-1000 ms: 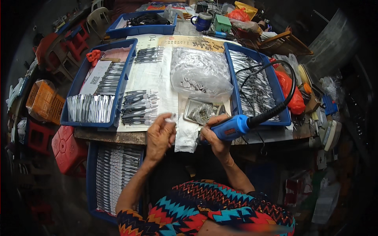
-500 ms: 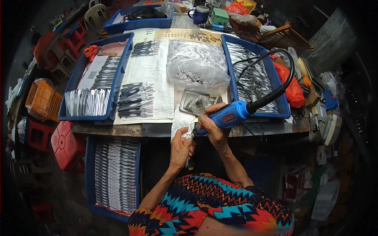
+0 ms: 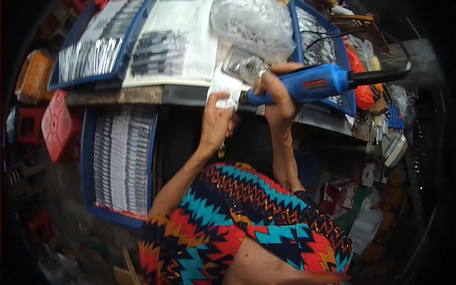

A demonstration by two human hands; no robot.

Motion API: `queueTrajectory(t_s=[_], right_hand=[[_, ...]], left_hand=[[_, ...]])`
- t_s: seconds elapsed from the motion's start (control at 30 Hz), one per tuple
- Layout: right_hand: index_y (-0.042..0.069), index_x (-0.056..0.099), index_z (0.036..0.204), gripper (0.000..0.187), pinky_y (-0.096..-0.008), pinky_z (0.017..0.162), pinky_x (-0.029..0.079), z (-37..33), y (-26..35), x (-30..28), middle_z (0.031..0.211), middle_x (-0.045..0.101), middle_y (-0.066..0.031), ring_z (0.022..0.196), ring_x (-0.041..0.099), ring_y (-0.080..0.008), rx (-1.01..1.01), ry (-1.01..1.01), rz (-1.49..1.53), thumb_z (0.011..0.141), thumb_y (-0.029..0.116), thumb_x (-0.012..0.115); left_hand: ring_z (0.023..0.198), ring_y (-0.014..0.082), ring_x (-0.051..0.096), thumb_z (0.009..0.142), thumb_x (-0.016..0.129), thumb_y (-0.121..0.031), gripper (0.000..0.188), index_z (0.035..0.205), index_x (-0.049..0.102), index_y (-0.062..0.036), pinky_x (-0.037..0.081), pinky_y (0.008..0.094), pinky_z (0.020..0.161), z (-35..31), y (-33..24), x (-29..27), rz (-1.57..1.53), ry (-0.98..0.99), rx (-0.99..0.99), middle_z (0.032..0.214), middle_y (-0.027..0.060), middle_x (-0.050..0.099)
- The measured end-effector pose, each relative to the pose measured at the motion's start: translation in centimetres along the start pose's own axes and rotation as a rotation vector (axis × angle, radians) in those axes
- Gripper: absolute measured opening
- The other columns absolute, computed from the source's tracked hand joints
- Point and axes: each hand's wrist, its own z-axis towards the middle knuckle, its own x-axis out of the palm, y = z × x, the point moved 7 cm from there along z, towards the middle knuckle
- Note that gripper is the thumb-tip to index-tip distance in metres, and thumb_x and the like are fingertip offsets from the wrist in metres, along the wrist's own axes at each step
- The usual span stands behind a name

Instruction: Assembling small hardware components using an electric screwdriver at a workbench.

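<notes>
My right hand (image 3: pixel 280 102) is wrapped round a blue electric screwdriver (image 3: pixel 308 84), held almost level with its tip pointing left. My left hand (image 3: pixel 217 122) is closed on a slim, light-coloured handled piece (image 3: pixel 231 103) at the table's front edge; my fingers hide most of it. The screwdriver's tip is close beside that piece; blur hides whether they touch. Under the work lies a white sheet (image 3: pixel 223 85). Just beyond it sits a small metal tray (image 3: pixel 229 71) of tiny metal parts, probably screws.
A clear bag of small pale parts (image 3: pixel 254 28) lies behind the tray. Blue bins (image 3: pixel 124 59) of metal pieces stand left and right, with dark-handled pieces (image 3: pixel 159 57) between. A lower blue bin (image 3: pixel 87 156) and red stool (image 3: pixel 59 126) are at left. The screwdriver's black cable (image 3: pixel 380 77) trails right.
The view has tipped downward, so the table sits higher in the picture. The screwdriver has swung to a more level angle. Both hands keep their holds.
</notes>
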Motion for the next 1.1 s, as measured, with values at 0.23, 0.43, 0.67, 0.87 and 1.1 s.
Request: queueTrajectory(t_s=[0.23, 0.43, 0.67, 0.87, 1.1], right_hand=[[-0.003, 0.044, 0.093, 0.018, -0.0325, 0.056, 0.043, -0.2, 0.5, 1.4, 0.060, 0.046, -0.0099, 0.049, 0.047, -0.0176, -0.087, 0.096, 0.001, 0.076, -0.001, 0.050], [-0.002, 0.045, 0.095, 0.021, -0.0335, 0.055, 0.043, -0.7, 0.6, 1.4, 0.059, 0.046, -0.0095, 0.049, 0.047, -0.0177, -0.089, 0.094, 0.007, 0.075, -0.001, 0.053], [-0.003, 0.052, 0.081, 0.014, -0.0273, 0.049, 0.046, -0.2, 0.6, 1.2, 0.058, 0.054, -0.0093, 0.048, 0.054, -0.0161, -0.126, 0.074, 0.166, 0.071, 0.000, 0.061], [-0.004, 0.050, 0.088, 0.016, -0.0331, 0.052, 0.043, -0.1, 0.8, 1.4, 0.058, 0.048, -0.0106, 0.048, 0.047, -0.0182, -0.165, 0.096, 0.041, 0.074, -0.001, 0.055], [-0.004, 0.051, 0.087, 0.014, -0.0332, 0.052, 0.043, 0.0, 0.7, 1.5, 0.058, 0.049, -0.0103, 0.047, 0.047, -0.0180, -0.152, 0.107, 0.090, 0.074, -0.001, 0.055]], left_hand=[[0.042, 0.0073, 0.043, 0.083, 0.045, -0.004, 0.026, 0.107, 0.037, -0.0059, 0.032, 0.0203, 0.034, 0.0, 0.3, -0.1, -0.037, -0.026, -0.082, 0.059, 0.0065, 0.053], [0.046, 0.0068, 0.041, 0.083, 0.047, -0.004, 0.030, 0.111, 0.036, -0.0053, 0.026, 0.0188, 0.035, -0.6, 0.5, 0.0, 0.010, -0.036, -0.077, 0.063, 0.0060, 0.053], [0.044, 0.0074, 0.045, 0.084, 0.044, -0.003, 0.024, 0.106, 0.036, -0.0066, 0.033, 0.0204, 0.035, -0.3, 0.6, -0.1, 0.027, -0.035, -0.057, 0.059, 0.0066, 0.053], [0.044, 0.0074, 0.045, 0.084, 0.044, -0.003, 0.024, 0.106, 0.037, -0.0063, 0.032, 0.0202, 0.034, -0.2, 0.5, -0.1, -0.010, -0.039, -0.062, 0.060, 0.0066, 0.053], [0.044, 0.0076, 0.046, 0.084, 0.045, -0.004, 0.024, 0.106, 0.037, -0.0067, 0.034, 0.0198, 0.035, -0.3, 0.7, -0.1, 0.003, -0.049, -0.061, 0.060, 0.0063, 0.054]])
